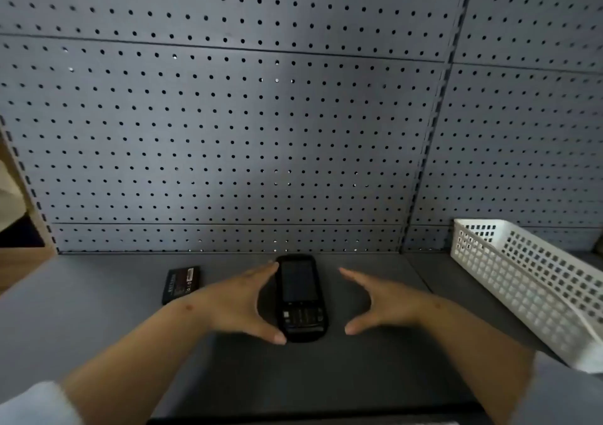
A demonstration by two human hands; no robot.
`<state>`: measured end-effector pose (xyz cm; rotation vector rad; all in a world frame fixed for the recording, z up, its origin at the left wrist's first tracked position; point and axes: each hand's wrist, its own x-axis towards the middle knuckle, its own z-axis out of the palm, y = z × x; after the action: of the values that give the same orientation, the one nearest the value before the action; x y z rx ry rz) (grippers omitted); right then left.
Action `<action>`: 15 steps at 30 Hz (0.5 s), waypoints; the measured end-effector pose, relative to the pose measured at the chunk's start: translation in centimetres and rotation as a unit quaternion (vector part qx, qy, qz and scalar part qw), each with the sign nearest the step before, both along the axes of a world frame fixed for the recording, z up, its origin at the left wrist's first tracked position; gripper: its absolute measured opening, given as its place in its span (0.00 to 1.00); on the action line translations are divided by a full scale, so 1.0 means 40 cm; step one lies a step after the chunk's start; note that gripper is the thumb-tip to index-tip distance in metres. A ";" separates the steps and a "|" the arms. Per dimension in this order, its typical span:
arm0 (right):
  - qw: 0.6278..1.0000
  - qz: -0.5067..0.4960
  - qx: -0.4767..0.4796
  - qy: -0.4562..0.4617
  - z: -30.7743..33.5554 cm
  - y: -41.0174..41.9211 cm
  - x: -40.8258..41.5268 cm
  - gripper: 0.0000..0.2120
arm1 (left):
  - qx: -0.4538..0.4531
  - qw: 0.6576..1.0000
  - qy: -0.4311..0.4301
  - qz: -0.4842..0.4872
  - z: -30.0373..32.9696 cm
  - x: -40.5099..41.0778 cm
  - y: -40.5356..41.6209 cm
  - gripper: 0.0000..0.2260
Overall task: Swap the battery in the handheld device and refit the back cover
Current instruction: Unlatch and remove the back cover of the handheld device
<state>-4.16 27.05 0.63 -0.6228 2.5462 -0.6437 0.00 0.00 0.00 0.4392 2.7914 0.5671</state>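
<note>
Left hand (pixel 238 307) and right hand (pixel 378 307) both spread, grasping nothing; left fingertips at the device's edge, right apart. Device (pixel 300 297) flat on shelf (pixel 98 326) between hands, black, screen up, keypad end nearest, long axis toward pegboard (pixel 228 131). Battery (pixel 181 283) left. White basket (pixel 528 287) right; contents hidden.

Glossy black plastic handheld device (pixel 300 297), matt grey shelf (pixel 98 310), white plastic basket (pixel 528 290)
</note>
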 end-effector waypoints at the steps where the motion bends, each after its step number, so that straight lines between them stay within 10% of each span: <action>1: 1.000 0.007 0.007 -0.002 0.000 -0.009 0.003 0.54 | -0.001 1.000 0.002 -0.011 0.003 0.002 0.003 0.66; 15: 0.998 0.038 0.026 0.048 -0.059 -0.052 -0.047 0.53 | 0.031 0.996 0.075 -0.028 -0.019 -0.017 0.003 0.60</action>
<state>-6.04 24.98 -1.72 -0.7458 2.6032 -0.5312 -0.68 0.11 -0.75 0.5931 2.8980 0.6354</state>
